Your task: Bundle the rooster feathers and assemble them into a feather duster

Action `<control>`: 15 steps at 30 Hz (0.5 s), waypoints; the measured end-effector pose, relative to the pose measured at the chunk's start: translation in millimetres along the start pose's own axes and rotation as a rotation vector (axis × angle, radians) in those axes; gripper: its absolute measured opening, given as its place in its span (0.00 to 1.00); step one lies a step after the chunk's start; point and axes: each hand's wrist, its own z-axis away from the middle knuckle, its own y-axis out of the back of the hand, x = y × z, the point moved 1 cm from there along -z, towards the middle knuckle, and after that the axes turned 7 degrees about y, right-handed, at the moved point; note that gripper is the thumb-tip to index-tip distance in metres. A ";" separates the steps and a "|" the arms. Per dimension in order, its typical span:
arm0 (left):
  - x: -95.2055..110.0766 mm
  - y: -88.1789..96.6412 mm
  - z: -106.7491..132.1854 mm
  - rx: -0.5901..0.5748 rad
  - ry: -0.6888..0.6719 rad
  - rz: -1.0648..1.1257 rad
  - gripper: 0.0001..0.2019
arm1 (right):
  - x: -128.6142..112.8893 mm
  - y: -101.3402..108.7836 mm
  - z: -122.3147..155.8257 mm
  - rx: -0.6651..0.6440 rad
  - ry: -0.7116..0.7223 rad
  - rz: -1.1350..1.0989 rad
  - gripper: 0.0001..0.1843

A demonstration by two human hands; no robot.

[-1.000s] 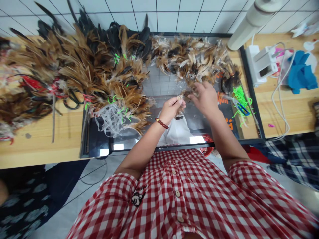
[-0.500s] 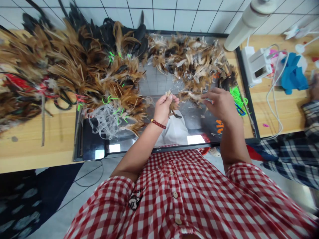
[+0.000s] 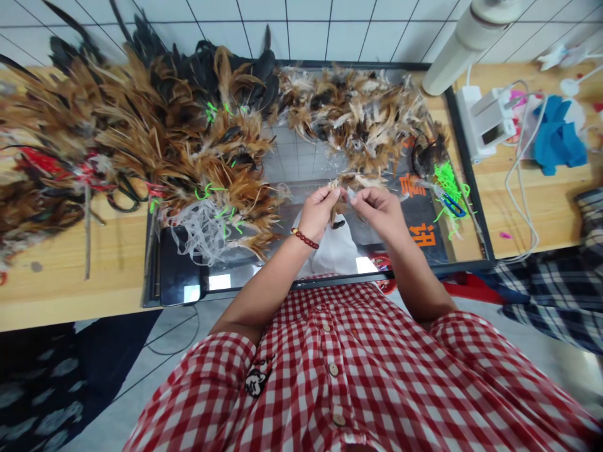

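My left hand (image 3: 320,210) is closed in a pinch around a small bunch of feathers (image 3: 338,222), whose brown and black tips hang below the fingers. Right beside it, my right hand (image 3: 378,209) pinches a pale, whitish feather (image 3: 350,194) close to the bunch. Both hands are over the dark glossy board (image 3: 301,251). Just beyond them lies a heap of loose brown and white feathers (image 3: 365,119). Bundled brown feathers (image 3: 235,182) tied with green strands lie to the left, next to a tangle of clear plastic strips (image 3: 202,232).
A phone (image 3: 180,270) lies on the board's left end. Black-handled scissors (image 3: 126,193) are farther left. Green strands (image 3: 445,182) and a blue-handled tool (image 3: 452,205) lie at right. A white bottle (image 3: 452,47) and a power strip (image 3: 473,125) stand beyond. A person in plaid sits at right.
My right hand has moved left from the feather heap to meet my left hand, now pinching a whitish feather. My left hand has shifted slightly right, still holding its bunch.
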 end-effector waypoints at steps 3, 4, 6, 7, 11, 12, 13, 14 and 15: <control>-1.8 -0.8 -0.9 0.013 -0.008 -0.008 0.06 | -0.1 -13.1 -4.4 0.033 -0.086 -0.187 0.31; -2.2 -1.0 -0.8 0.009 -0.011 -0.011 0.06 | 0.7 -14.9 -6.3 0.035 -0.109 -0.227 0.31; -2.9 -1.3 -0.1 -0.017 -0.026 -0.026 0.05 | 3.5 -16.3 -9.0 0.010 -0.154 -0.278 0.32; -3.0 -1.4 0.5 -0.035 -0.037 -0.041 0.04 | 4.9 -16.5 -9.4 -0.010 -0.172 -0.292 0.32; -1.4 -1.9 3.5 -0.114 -0.072 -0.080 0.07 | 7.4 -13.0 -5.0 -0.082 -0.181 -0.290 0.30; -0.1 -2.0 4.1 -0.112 -0.080 -0.068 0.08 | 7.1 -9.2 -3.6 -0.094 -0.155 -0.245 0.29; 1.5 -2.0 4.5 -0.097 -0.088 -0.052 0.10 | 6.8 -3.1 -3.1 -0.092 -0.115 -0.169 0.26; 3.4 -2.1 4.8 -0.075 -0.093 -0.036 0.11 | 6.8 5.3 -3.8 -0.074 -0.069 -0.066 0.24; 5.3 -2.3 5.0 -0.050 -0.089 -0.020 0.12 | 7.6 15.8 -6.1 -0.037 -0.026 0.057 0.20</control>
